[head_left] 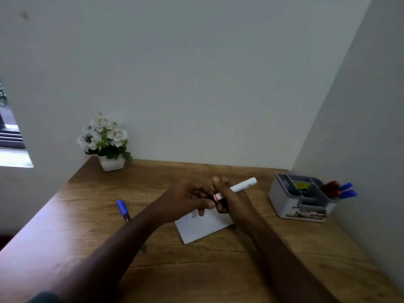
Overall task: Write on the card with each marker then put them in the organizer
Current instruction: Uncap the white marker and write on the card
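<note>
Both hands up over the card (204, 228), left hand (188, 199) and right hand (225, 193) curled round the white marker (241, 185). Blue marker (123, 209) lying off left on the desk (87, 215). Organizer (301, 200) back right, already holding red and blue markers.

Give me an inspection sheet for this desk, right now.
Surface: wooden desk, set in a wall corner.
Job's things: card flat under the hands, faint writing on it; white marker held in both hands; blue marker lying left; organizer at right holds red and blue markers.
Clutter: flower pot at the back left.
Grippers: left hand and right hand both grip the white marker.
Cables: nothing seen.
Surroundings: plain walls; window at left.
</note>
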`<state>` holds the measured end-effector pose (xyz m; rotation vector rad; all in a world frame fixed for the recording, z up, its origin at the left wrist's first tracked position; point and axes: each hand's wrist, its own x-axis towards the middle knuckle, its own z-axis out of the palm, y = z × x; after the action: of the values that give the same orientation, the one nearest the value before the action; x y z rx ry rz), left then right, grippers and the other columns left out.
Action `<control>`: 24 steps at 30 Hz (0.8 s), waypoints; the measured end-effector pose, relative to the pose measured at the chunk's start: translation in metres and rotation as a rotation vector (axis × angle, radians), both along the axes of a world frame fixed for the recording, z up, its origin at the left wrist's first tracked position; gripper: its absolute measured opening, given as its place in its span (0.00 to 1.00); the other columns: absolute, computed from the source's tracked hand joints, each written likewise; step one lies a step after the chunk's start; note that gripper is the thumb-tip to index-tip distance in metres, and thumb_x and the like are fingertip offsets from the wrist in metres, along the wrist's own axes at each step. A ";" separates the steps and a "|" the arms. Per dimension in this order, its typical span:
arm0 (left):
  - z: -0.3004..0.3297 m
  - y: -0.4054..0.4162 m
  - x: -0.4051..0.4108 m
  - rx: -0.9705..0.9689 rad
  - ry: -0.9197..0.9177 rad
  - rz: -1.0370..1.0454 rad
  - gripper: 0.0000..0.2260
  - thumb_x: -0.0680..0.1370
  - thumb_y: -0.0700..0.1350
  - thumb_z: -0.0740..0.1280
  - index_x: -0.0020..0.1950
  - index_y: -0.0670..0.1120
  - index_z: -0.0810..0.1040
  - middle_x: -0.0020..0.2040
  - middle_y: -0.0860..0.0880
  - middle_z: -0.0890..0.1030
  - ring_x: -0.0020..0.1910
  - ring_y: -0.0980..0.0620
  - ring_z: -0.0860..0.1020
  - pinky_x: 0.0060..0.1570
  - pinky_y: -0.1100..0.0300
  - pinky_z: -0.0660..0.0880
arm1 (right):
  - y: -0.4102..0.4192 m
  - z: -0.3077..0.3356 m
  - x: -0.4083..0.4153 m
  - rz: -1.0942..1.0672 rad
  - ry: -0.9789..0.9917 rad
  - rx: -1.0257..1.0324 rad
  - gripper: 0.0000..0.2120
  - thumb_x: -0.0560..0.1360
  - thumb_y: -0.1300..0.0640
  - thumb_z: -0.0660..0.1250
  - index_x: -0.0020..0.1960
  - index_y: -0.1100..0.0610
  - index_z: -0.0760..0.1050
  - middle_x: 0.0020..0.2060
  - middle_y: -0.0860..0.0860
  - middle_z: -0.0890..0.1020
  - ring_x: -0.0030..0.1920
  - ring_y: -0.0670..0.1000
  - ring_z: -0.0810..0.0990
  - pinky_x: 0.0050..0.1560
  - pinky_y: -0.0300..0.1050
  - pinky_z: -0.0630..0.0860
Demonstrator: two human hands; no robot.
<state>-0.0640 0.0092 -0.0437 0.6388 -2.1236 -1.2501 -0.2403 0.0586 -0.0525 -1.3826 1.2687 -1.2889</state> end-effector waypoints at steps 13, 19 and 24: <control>0.011 0.002 0.013 0.104 -0.051 -0.144 0.07 0.78 0.39 0.68 0.53 0.42 0.83 0.40 0.35 0.78 0.36 0.51 0.74 0.38 0.57 0.71 | -0.002 0.005 -0.006 0.145 -0.186 0.026 0.19 0.71 0.46 0.71 0.34 0.61 0.71 0.25 0.55 0.67 0.27 0.52 0.64 0.32 0.47 0.60; 0.015 0.000 0.018 0.090 -0.101 -0.202 0.08 0.78 0.41 0.67 0.55 0.42 0.82 0.38 0.46 0.79 0.36 0.53 0.74 0.40 0.59 0.72 | 0.003 0.010 -0.004 0.236 -0.221 0.047 0.18 0.76 0.51 0.64 0.40 0.68 0.71 0.21 0.52 0.65 0.25 0.50 0.61 0.31 0.45 0.60; 0.019 0.002 0.018 0.070 -0.101 -0.234 0.10 0.78 0.40 0.67 0.58 0.41 0.82 0.44 0.46 0.82 0.37 0.54 0.76 0.43 0.58 0.73 | 0.001 0.011 -0.005 0.258 -0.257 0.068 0.16 0.76 0.52 0.64 0.35 0.62 0.70 0.20 0.52 0.64 0.23 0.49 0.60 0.31 0.48 0.57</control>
<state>-0.0460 0.0113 -0.0251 0.5021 -2.2990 -1.4500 -0.2452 0.0599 -0.0418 -1.2416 0.9196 -1.1899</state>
